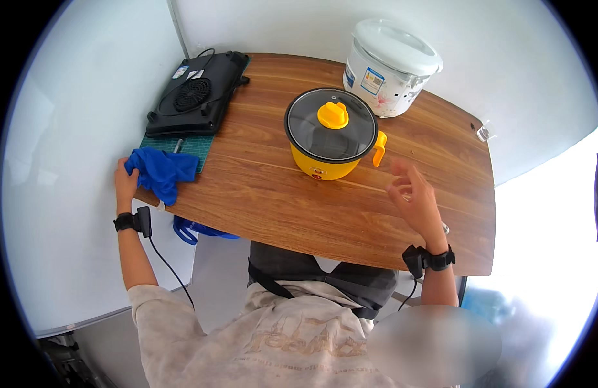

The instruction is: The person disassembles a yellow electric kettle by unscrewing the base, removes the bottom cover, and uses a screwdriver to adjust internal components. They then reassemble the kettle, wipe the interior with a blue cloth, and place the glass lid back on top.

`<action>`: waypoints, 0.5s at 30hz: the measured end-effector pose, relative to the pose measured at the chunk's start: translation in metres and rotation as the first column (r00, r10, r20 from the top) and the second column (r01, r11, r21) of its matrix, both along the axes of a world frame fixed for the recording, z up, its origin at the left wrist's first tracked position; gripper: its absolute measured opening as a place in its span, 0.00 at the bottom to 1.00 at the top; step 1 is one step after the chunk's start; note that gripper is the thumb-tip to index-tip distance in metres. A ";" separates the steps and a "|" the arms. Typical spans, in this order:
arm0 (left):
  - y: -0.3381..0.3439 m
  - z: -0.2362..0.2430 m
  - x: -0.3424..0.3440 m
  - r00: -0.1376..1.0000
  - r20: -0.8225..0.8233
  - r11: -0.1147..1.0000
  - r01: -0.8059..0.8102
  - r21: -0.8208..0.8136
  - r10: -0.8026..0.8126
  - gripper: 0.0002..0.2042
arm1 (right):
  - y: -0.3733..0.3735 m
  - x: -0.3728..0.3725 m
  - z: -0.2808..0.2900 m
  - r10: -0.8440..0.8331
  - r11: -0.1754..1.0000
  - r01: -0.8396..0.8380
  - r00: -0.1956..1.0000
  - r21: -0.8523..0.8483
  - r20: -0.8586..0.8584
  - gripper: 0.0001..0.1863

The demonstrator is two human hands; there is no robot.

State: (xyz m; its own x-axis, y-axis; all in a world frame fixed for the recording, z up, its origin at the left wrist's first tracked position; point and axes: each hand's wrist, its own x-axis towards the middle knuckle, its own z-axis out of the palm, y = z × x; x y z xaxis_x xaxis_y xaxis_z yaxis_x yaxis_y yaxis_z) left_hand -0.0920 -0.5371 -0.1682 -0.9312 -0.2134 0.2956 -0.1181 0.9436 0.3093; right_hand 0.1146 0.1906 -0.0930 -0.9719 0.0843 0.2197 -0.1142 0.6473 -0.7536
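Observation:
At the left edge of the wooden table, my left hand [126, 180] is closed on a crumpled blue cloth [159, 169]; part of the fingers is hidden by its folds. The cloth lies over the near end of a green cutting mat [193, 147]. My right hand [412, 192] hovers over the right part of the table, fingers loosely bent and apart, nothing in them. Nearest to it is a yellow electric pot [325, 169] with a yellow side handle [380, 149]. Its dark glass lid [312, 132], topped by a yellow knob [333, 116], is on.
A black induction cooker [215, 103] rests underside up on the mat at the back left, its cord on top. Behind the pot stands a white rice cooker [393, 64]. White walls border the wooden table [260, 200] at the left and back. A blue strap [202, 227] hangs below its front edge.

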 end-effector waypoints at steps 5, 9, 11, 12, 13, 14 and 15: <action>0.113 0.027 0.012 0.967 -0.203 0.943 -0.204 -0.262 0.153 0.22 | 0.020 0.010 -0.015 -0.045 0.990 0.045 0.999 0.135 -0.003 0.16; 0.184 0.060 0.018 0.940 -0.250 0.971 0.206 -0.123 -0.231 0.19 | 0.022 -0.002 -0.013 -0.091 0.990 0.084 0.994 0.111 0.059 0.15; 0.248 0.063 0.021 0.870 -0.242 0.861 0.476 0.178 -0.430 0.16 | 0.018 -0.009 -0.006 -0.129 0.989 0.124 0.989 0.075 0.076 0.16; 0.282 0.072 0.029 0.853 -0.191 0.761 0.520 0.388 -0.486 0.14 | 0.015 -0.013 -0.001 -0.146 0.988 0.143 0.987 0.053 0.063 0.17; 0.308 0.076 0.035 0.810 -0.167 0.667 0.564 0.486 -0.562 0.13 | 0.012 -0.017 0.001 -0.160 0.987 0.159 0.986 0.030 0.051 0.19; 0.332 0.081 0.041 0.768 -0.167 0.581 0.590 0.561 -0.618 0.12 | 0.009 -0.021 0.003 -0.160 0.987 0.160 0.987 0.021 0.004 0.20; 0.352 0.081 0.042 0.711 -0.154 0.462 0.590 0.663 -0.687 0.16 | 0.007 -0.025 0.004 -0.163 0.986 0.164 0.986 0.018 -0.043 0.22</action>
State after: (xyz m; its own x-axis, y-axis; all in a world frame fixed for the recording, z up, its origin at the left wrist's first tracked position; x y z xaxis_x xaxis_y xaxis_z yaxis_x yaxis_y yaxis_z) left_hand -0.0499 -0.1855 -0.0871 -0.9010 0.3747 0.2185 0.3536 0.3428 0.8703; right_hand 0.0900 0.1972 -0.0889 -0.9355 0.2366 0.2623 -0.0356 0.6756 -0.7364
